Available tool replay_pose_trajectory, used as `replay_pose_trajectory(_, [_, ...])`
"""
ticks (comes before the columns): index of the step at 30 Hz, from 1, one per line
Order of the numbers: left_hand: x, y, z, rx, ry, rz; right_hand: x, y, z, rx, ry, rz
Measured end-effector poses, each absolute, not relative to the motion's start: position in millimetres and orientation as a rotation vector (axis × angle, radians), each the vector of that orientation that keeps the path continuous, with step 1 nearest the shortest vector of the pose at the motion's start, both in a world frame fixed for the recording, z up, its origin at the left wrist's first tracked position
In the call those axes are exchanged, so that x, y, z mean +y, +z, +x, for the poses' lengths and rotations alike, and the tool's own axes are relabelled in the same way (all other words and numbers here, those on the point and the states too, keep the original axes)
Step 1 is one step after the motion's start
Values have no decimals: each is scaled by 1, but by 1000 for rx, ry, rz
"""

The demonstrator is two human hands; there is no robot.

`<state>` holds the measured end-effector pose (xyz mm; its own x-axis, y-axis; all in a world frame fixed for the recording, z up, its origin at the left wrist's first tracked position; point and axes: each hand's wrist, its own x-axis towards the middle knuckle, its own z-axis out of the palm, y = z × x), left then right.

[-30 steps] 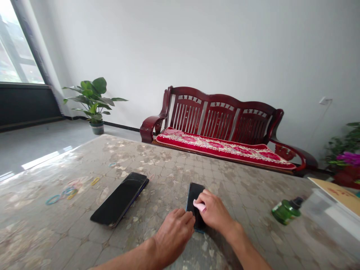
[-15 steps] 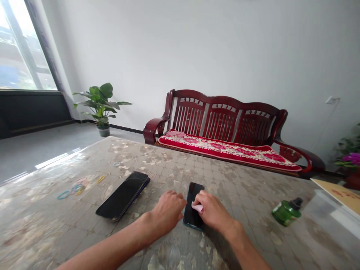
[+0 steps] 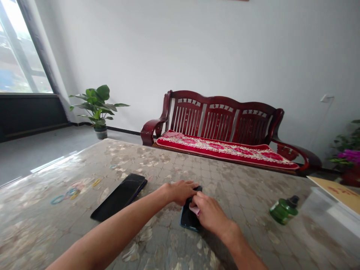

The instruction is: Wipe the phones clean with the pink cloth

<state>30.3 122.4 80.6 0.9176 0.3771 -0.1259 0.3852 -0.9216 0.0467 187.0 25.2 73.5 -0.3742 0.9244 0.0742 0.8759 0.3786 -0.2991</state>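
A dark smartphone [image 3: 188,220] with a bluish edge lies screen up on the table. My left hand [image 3: 181,191] reaches over its far end, fingers stretched out and lying against it. Pinched in my right hand [image 3: 209,212] is a small folded pale pink cloth [image 3: 194,209], pressed on the phone's screen; cloth or tissue, I cannot tell which. To the left lie two larger dark devices, one stacked on the other, the upper a black tablet-like slab [image 3: 119,197]. My left forearm passes close to its near side.
Colourful rubber bands [image 3: 67,194] lie at the left on the patterned tablecloth [image 3: 230,187]. A green bottle with a black cap [image 3: 284,210] stands right, near a clear plastic box [image 3: 320,212] with a tan sheet [image 3: 337,189]. Behind is a red wooden bench [image 3: 222,116].
My left hand has moved forward and right, from beside the phone onto its far end. My right hand stays on the phone with the cloth. The view has shifted slightly.
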Motion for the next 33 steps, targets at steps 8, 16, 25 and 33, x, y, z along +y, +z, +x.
replay_pose_trajectory(8, [110, 93, 26, 773, -177, 3034, 23, 87, 185, -2408, 341, -1659])
replay_pose_trajectory(16, [88, 91, 3, 1234, -28, 2777, 29, 81, 193, -2282, 248, -1805])
replay_pose_trajectory(25, [56, 72, -2, 1427, 204, 2473, 31, 79, 200, -2174, 79, -1970])
replay_pose_trajectory(33, [58, 59, -2, 1429, 319, 2391, 34, 70, 196, -2088, -23, -2031])
